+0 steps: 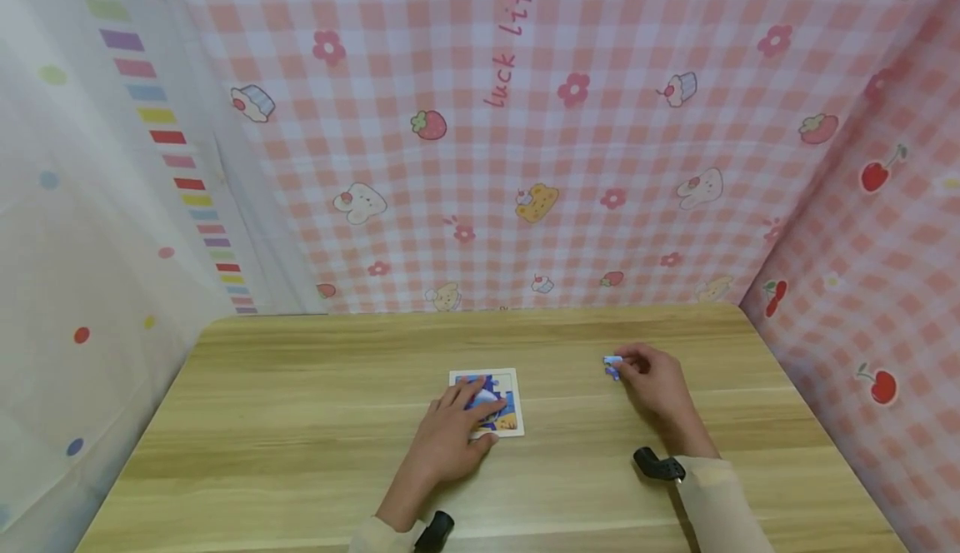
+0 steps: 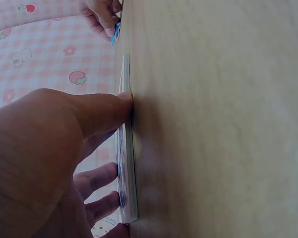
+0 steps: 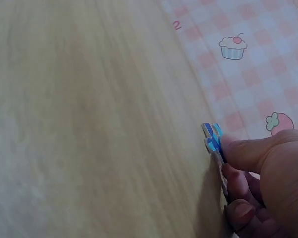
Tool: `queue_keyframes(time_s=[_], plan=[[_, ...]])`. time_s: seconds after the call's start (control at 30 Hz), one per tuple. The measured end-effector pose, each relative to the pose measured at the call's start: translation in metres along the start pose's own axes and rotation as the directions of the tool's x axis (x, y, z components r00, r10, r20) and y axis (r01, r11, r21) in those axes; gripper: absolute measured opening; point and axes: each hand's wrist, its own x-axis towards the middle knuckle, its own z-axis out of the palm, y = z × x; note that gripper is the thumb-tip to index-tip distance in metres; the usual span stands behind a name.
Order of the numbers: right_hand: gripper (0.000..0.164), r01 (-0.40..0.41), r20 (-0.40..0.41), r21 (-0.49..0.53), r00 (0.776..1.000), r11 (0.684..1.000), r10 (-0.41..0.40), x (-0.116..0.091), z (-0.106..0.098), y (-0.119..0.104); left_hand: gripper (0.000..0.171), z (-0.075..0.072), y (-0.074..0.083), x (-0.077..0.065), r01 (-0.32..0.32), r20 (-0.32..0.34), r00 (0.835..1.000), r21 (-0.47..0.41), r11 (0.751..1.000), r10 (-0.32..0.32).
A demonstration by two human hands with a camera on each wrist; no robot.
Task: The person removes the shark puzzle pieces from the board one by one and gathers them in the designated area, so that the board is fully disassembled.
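A small square jigsaw puzzle in a white frame (image 1: 520, 410) lies flat on the table, its picture partly blue with some yellow. My left hand (image 1: 448, 438) rests over its left side with fingers spread, hiding part of the picture. In the left wrist view the thumb (image 2: 107, 109) touches the frame's near edge. Pale gaps show near the puzzle's upper right. To the right, my right hand (image 1: 662, 382) pinches a blue jigsaw piece (image 1: 612, 362) close to the tabletop. Fingers cover part of that piece (image 3: 213, 143), and whether it is one or more I cannot tell.
The light wooden table (image 1: 300, 420) meets a pink checked curtain (image 1: 480, 170) at its back edge. Another checked curtain (image 1: 885, 286) hangs on the right, and a white dotted one (image 1: 97, 286) on the left. Black wrist cameras (image 1: 658, 464) sit at both cuffs.
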Motion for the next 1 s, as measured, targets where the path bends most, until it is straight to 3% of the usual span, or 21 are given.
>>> queue_keyframes(time_s=[0.2,0.4,0.7,0.87,1.0], plan=[[0.014,0.054,0.007,-0.071,0.999,0.996,-0.053,0.002,0.001,0.000,0.047,-0.001,0.000,-0.001,-0.001,-0.013,1.000,-0.001,1.000,0.001],[0.013,0.046,0.005,-0.084,0.999,0.995,-0.046,0.001,0.000,0.000,0.047,-0.001,0.001,-0.001,-0.010,-0.015,1.000,-0.008,1.000,0.010],[0.016,0.033,-0.019,-0.055,0.999,0.998,-0.034,-0.003,0.000,-0.004,0.047,0.002,0.000,0.000,-0.016,-0.048,0.999,-0.018,1.000,0.016],[0.021,0.047,-0.049,-0.045,0.998,0.998,-0.049,-0.006,0.001,-0.015,0.046,0.001,-0.001,0.001,-0.030,-0.083,0.996,-0.031,0.999,0.027],[0.022,0.056,-0.039,-0.028,0.998,0.998,-0.057,-0.008,0.003,-0.027,0.047,-0.001,-0.004,0.000,-0.023,-0.073,0.997,-0.057,0.998,0.019]])
